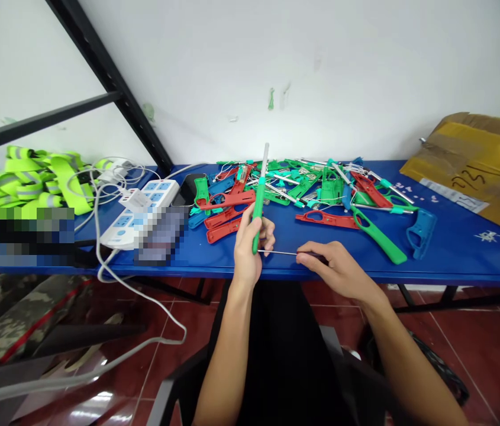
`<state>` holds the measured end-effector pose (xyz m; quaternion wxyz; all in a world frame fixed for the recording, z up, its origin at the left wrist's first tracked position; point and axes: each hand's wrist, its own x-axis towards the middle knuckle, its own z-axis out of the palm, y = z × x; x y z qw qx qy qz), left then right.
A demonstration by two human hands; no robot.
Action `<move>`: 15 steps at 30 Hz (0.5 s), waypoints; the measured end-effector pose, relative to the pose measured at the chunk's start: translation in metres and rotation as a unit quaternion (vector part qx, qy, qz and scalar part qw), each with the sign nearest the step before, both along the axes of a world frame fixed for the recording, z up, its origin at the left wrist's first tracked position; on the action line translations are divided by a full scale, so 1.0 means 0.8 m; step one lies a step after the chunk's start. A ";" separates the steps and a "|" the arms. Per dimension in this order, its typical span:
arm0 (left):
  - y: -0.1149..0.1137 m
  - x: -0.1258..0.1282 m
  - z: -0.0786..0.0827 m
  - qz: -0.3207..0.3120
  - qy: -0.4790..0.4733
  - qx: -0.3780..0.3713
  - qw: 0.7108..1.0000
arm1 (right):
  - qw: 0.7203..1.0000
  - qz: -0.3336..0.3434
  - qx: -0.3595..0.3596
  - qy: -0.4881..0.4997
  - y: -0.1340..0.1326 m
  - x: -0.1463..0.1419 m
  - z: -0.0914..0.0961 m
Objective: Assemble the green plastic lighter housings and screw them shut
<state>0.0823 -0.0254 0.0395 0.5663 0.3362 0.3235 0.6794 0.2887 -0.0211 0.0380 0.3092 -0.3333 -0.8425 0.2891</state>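
Observation:
My left hand [250,245] is wrapped round a green gas lighter [259,201], held upright with its metal barrel pointing up. In my right hand [334,266] is a screwdriver [278,252], its dark handle mostly hidden by my fingers. The thin shaft runs level to the left, and its tip meets the lower end of the lighter. Beyond my hands lies a heap of lighter parts [294,183]: green, red and blue shells, metal barrels and wires. A green lighter shell [383,239] and a blue shell [422,231] lie near my right hand.
On the blue table [467,257], a white power strip [143,213] with cables stands left, beside a pixelated patch. Farther left are neon yellow reflective straps [32,177]. A taped cardboard box [476,165] sits at the right. A black metal frame [112,77] rises at the left.

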 end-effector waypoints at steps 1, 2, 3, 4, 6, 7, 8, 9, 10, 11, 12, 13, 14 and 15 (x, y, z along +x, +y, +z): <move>0.000 0.001 0.000 0.000 0.005 0.001 1.000 | 0.999 0.006 -0.042 -0.004 0.000 0.000 0.004; -0.001 0.001 0.000 0.001 0.008 0.002 1.000 | 0.998 0.012 -0.069 -0.010 0.000 0.001 0.006; -0.001 0.001 0.000 0.002 0.008 0.002 1.000 | 0.997 0.015 -0.075 -0.017 -0.001 0.001 0.006; -0.002 0.001 0.000 0.002 0.005 0.004 1.000 | 0.998 0.013 -0.061 -0.024 -0.002 0.001 0.004; -0.008 -0.001 0.001 0.002 -0.009 0.003 1.000 | 0.999 -0.001 0.008 -0.045 -0.006 0.000 -0.002; -0.013 -0.003 0.001 0.003 -0.016 0.000 1.000 | 0.997 -0.010 0.053 -0.058 -0.009 0.000 -0.006; -0.019 -0.004 0.001 0.007 -0.023 -0.005 1.000 | 0.992 -0.013 0.103 -0.074 -0.013 -0.001 -0.010; -0.027 -0.005 0.001 0.013 -0.025 -0.011 1.000 | 0.983 -0.013 0.158 -0.093 -0.018 -0.001 -0.012; -0.036 -0.006 0.001 0.026 -0.021 -0.016 0.999 | 0.970 -0.011 0.218 -0.111 -0.023 -0.001 -0.014; -0.046 -0.007 0.000 0.041 -0.015 -0.018 0.999 | 0.952 -0.006 0.280 -0.126 -0.029 -0.001 -0.014; -0.056 -0.007 -0.002 0.051 -0.009 -0.023 0.998 | 0.931 -0.001 0.340 -0.135 -0.035 0.000 -0.014; -0.066 -0.006 -0.003 0.061 -0.006 -0.026 0.998 | 0.910 0.002 0.391 -0.139 -0.041 0.000 -0.013; -0.075 -0.006 -0.004 0.071 -0.007 -0.029 0.997 | 0.893 0.002 0.429 -0.136 -0.048 0.000 -0.012; -0.082 -0.006 -0.005 0.076 -0.008 -0.032 0.997 | 0.885 0.001 0.448 -0.129 -0.054 -0.002 -0.012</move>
